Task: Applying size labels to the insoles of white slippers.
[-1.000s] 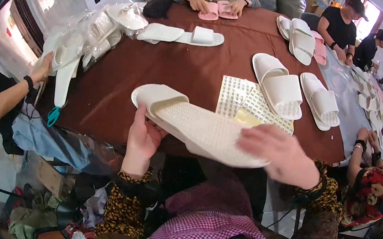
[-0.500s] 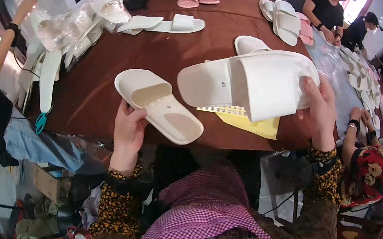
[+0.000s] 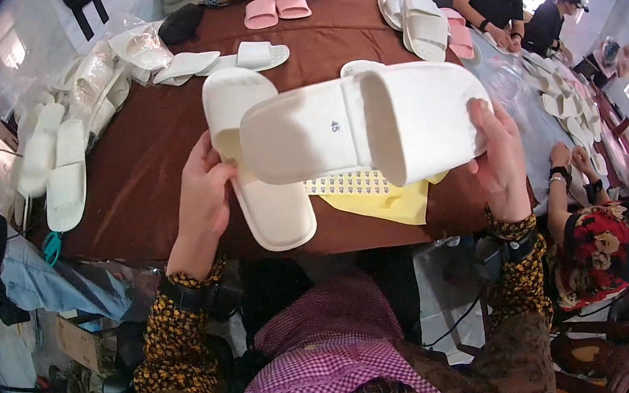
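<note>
My left hand point(image 3: 205, 192) grips a white slide sandal point(image 3: 279, 216) by its side edge, toe end toward me. My right hand point(image 3: 499, 146) holds a second white slide sandal point(image 3: 420, 121) by its toe end, its heel pointing left. That second one lies across the front of the first and hides its middle. Beneath them on the brown tablecloth lies a sheet of small printed stickers point(image 3: 349, 184) on yellow backing paper point(image 3: 396, 207). Part of another white sandal point(image 3: 361, 67) shows behind the held one.
White sandals point(image 3: 65, 183), some in clear plastic, pile up at the left of the brown tablecloth point(image 3: 142, 172). Two more white slides point(image 3: 255, 56) lie farther back. Across the table a person handles pink slides point(image 3: 276, 9). White slides point(image 3: 423, 24) stand at the right, beside people working.
Both sandals have moved left in view, and the right-hand one now overlaps the left-hand one. The left-hand sandal has turned more upright. The view has shifted slightly.
</note>
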### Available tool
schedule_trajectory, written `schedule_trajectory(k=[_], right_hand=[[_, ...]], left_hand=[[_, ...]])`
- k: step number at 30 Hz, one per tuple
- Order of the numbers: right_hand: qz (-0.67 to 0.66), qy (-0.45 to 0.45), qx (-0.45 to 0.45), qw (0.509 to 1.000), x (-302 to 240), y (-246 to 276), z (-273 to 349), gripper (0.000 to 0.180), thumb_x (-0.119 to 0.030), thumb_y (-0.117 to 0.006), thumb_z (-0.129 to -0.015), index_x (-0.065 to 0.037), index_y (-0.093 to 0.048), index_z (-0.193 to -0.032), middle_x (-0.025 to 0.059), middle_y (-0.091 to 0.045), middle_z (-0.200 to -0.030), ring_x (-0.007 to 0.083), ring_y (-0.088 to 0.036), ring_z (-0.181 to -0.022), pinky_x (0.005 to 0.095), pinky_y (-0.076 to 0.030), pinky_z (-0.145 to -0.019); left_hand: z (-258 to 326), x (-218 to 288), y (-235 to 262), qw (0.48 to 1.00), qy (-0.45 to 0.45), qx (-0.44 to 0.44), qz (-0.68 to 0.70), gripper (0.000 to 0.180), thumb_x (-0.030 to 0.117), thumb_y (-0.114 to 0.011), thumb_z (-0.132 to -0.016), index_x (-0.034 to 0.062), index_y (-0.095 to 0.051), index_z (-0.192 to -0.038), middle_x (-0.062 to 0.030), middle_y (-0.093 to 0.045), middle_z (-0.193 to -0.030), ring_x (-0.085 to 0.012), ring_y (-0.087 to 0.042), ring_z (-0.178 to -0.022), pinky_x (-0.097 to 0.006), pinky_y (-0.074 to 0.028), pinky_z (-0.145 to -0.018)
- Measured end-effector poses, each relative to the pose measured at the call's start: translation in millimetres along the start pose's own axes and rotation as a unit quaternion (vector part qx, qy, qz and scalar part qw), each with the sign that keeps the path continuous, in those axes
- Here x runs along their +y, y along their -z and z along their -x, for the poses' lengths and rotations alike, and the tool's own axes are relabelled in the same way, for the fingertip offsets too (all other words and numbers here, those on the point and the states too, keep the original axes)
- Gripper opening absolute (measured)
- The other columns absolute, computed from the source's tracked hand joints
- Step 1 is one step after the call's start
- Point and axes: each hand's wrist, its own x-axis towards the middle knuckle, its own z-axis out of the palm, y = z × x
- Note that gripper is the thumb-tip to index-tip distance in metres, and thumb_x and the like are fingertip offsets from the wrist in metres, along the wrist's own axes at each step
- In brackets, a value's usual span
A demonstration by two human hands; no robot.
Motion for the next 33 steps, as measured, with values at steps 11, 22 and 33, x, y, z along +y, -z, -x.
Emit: schedule_trajectory(k=[11, 22, 33], right_hand=[[0.003, 0.062, 0.036, 0.997, -17, -5, -5, 0.034, -0.023, -0.054, -0.098, 0.002, -0.053, -0.120, 0.0015, -0.060, -0.081, 0.0062, -0.055, -0.053, 0.0205, -0.036, -0.034], [0.041, 0.038, -0.075, 0.996, -28, -49, -14, 0.033, -0.024, -0.061, -0.093, 0.001, -0.060, -0.115, 0.0017, -0.065, -0.083, 0.0043, -0.056, -0.057, 0.0194, -0.041, -0.042], [0.067, 0.005, -0.247, 0.967, -7, -42, -10, 0.032, -0.028, -0.050, -0.099, 0.001, -0.058, -0.112, 0.0071, -0.068, -0.092, 0.0110, -0.063, -0.074, 0.0238, -0.050, -0.057]], left_hand=[[-14, -12, -13, 0.983, -0.085, -0.127, -0.100, 0.048, -0.004, -0.048, -0.086, -0.0013, -0.045, -0.133, -0.0096, -0.051, -0.132, -0.0171, -0.050, -0.119, -0.030, -0.038, -0.103], [40, 32, 9, 0.962, -0.059, -0.153, -0.218, 0.037, 0.018, -0.061, -0.093, -0.0043, -0.056, -0.121, -0.0061, -0.063, -0.111, -0.0113, -0.059, -0.101, -0.026, -0.046, -0.088], [94, 8, 67, 0.997, 0.009, 0.007, 0.082, 0.029, 0.014, -0.057, -0.095, -0.0054, -0.053, -0.116, -0.0145, -0.064, -0.113, -0.0219, -0.063, -0.106, -0.036, -0.049, -0.093]])
